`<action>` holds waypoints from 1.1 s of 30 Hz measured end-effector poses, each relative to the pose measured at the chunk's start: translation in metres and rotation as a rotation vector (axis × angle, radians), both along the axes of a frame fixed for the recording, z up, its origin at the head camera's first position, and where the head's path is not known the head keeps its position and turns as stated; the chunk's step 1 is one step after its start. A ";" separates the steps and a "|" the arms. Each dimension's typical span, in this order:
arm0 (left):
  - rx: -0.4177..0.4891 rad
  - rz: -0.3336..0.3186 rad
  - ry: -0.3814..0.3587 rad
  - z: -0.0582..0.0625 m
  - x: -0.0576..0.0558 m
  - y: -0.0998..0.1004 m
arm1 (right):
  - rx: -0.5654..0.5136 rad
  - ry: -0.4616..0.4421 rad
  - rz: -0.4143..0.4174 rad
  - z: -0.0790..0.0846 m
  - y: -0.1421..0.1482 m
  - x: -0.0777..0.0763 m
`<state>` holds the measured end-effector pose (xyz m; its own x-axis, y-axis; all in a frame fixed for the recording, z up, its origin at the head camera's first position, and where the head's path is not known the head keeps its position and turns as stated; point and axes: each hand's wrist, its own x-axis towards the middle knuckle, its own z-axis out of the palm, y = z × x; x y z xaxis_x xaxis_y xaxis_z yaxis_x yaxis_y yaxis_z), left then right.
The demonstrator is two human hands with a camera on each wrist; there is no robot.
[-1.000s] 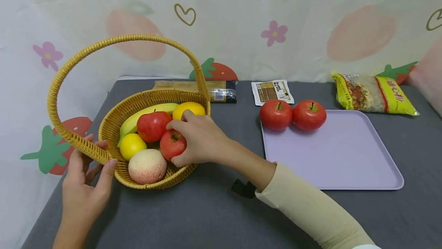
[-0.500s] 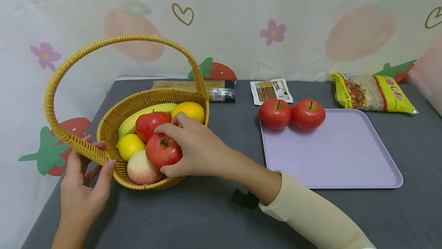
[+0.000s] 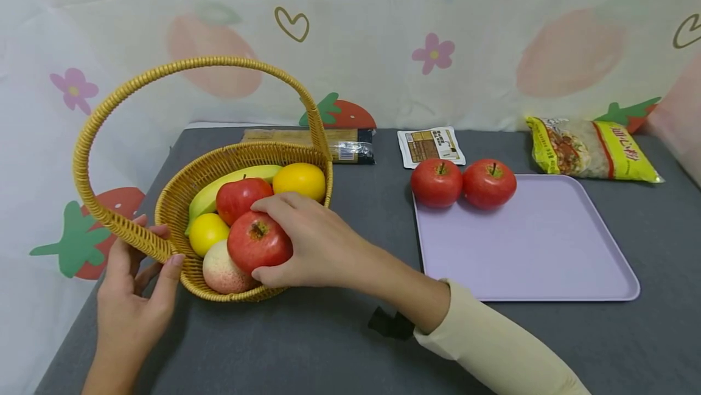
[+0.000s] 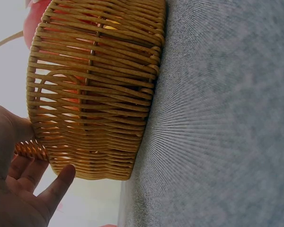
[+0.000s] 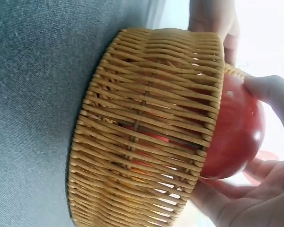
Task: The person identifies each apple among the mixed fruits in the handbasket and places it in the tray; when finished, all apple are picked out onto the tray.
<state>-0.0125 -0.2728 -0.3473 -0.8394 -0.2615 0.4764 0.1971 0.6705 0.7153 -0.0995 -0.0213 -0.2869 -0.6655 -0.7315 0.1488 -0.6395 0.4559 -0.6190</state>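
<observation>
My right hand grips a red apple just above the near side of the wicker basket. In the right wrist view, that apple shows above the woven rim, fingers and thumb around it. Around the lower left end of the basket's handle, my left hand curls its fingers, thumb at the rim. Inside the basket lie a banana, another red apple, a lemon, a larger yellow fruit and a peach partly hidden by the held apple.
A lilac tray stands right, with two red apples at its far left corner. Behind are a small white packet, a yellow food bag and a long packet. A black object lies near the right wrist.
My right hand has lifted the apple from among the fruit and brought it slightly left and toward me, over the peach. The left hand keeps its place on the handle.
</observation>
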 end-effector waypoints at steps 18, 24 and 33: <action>0.002 -0.019 0.026 -0.001 0.000 -0.001 | -0.153 -0.032 -0.034 -0.001 0.010 0.007; 0.010 -0.017 0.018 -0.001 0.000 -0.001 | -0.206 -0.017 -0.031 -0.002 0.015 0.009; -0.001 -0.028 0.035 -0.001 0.000 -0.001 | -0.229 -0.016 -0.027 0.001 0.021 0.011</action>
